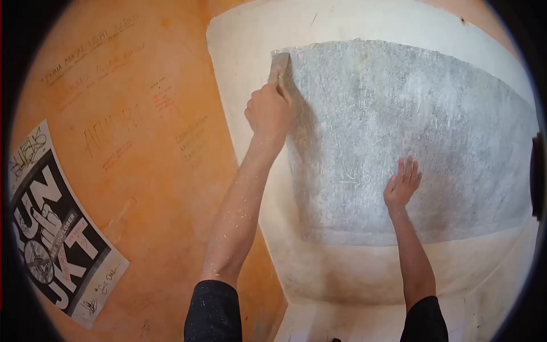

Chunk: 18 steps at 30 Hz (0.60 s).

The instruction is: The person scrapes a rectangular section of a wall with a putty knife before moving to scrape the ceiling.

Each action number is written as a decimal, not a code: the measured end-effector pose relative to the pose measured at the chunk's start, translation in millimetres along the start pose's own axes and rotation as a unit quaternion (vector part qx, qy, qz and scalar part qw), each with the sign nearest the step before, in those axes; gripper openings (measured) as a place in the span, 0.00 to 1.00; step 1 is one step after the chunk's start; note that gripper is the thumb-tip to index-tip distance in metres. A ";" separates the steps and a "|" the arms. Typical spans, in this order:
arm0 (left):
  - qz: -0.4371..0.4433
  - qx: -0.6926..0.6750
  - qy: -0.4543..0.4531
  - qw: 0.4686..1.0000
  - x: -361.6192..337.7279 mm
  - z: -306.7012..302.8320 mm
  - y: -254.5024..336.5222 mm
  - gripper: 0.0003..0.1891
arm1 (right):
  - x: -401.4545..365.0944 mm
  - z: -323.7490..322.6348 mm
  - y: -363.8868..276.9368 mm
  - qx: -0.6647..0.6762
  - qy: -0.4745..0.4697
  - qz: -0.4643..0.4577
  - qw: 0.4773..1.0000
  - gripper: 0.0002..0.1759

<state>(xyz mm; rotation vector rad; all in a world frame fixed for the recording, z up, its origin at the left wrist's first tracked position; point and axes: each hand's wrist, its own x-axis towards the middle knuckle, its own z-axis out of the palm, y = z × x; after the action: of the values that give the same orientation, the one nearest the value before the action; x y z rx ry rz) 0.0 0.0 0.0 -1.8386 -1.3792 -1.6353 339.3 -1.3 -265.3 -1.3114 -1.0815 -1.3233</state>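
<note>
My left hand (269, 111) is wrapped round the handle of a scraper (280, 61). Its flat blade points up and lies at the upper left corner of a rough grey patch (364, 125) on the wall. Pale flecks dot my left forearm. Lower and to the right, my right hand (403, 185) rests against the grey patch with its fingers spread and nothing in them. A smooth cream-white border (245, 51) surrounds the patch.
An orange wall (171, 188) with handwriting on it stands to the left. A black and white poster (62, 239) hangs there at the lower left. A dark object (537, 176) shows at the right edge.
</note>
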 end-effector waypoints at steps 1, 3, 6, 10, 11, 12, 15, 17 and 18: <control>0.002 -0.021 0.010 1.000 3.3 2.4 -5.5 0.19 | -0.1 0.6 -1.1 -0.006 0.006 -0.005 1.000 0.29; 0.043 -0.023 0.005 0.999 17.0 0.1 -5.2 0.18 | -13.7 2.9 -27.8 -0.012 0.014 0.034 0.999 0.28; 0.034 -0.005 0.006 0.999 7.2 0.5 -4.5 0.18 | -10.2 1.5 -22.0 -0.017 0.012 0.032 0.999 0.28; 0.031 -0.014 0.000 0.999 -2.7 -3.3 -10.3 0.17 | -7.1 -0.9 -11.1 -0.009 0.009 0.014 1.000 0.28; 0.039 -0.046 0.023 0.998 1.3 -1.9 -12.4 0.17 | -4.9 -1.0 -8.5 -0.009 0.010 0.009 1.000 0.28; 0.034 -0.049 0.024 0.998 4.8 -2.0 -12.1 0.17 | -4.0 -1.8 -4.7 -0.010 0.009 0.002 1.000 0.28; 0.039 -0.022 0.015 0.999 11.0 -4.8 -13.7 0.16 | -4.2 -1.1 -2.5 -0.008 0.005 -0.002 1.000 0.29; 0.052 0.018 0.001 0.998 5.5 -5.4 -14.6 0.16 | -4.2 0.4 -1.3 -0.009 0.005 -0.003 1.000 0.29; 0.055 0.018 0.000 0.998 8.0 -5.7 -14.3 0.16 | -3.8 -0.3 -2.0 -0.010 0.005 -0.001 1.000 0.29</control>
<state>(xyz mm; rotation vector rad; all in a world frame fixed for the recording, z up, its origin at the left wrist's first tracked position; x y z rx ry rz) -15.7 6.1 3.8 -1.8581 -1.2757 -1.5464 337.3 -1.2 -269.0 -1.3172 -1.0653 -1.3433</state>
